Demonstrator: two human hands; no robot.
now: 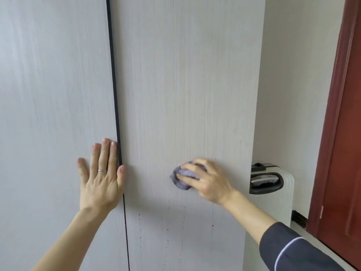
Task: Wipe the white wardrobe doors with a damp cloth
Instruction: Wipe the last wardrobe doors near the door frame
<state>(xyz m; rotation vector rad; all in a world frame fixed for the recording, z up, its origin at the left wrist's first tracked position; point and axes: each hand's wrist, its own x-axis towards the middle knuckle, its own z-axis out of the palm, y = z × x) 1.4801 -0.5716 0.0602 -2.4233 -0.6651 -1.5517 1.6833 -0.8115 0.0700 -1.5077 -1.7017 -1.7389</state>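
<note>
Head view, the only one: where is the cloth (183, 178)?
— Bunched up under the right hand (211, 180), fingers curled over it, pressed against the right wardrobe door (185, 85) at about mid-height.
— And the other hand?
— The left hand (101, 178) lies flat on the left wardrobe door (52, 85), fingers straight, right beside the dark gap (114, 94) between the doors. The thumb reaches across that gap. It holds nothing; I'd say it braces the panel.
— So which step is this?
— Wiping the right door, I judge. Below the cloth there are dark specks and thin run marks (168, 229).
— What does the next move call for?
— Probably strokes downward over those marks, with even pressure. The left door would also need its turn.
— Anything nearby?
— A white suitcase (273, 184) stands past the door's right edge, clear of the wiping hand.
</note>
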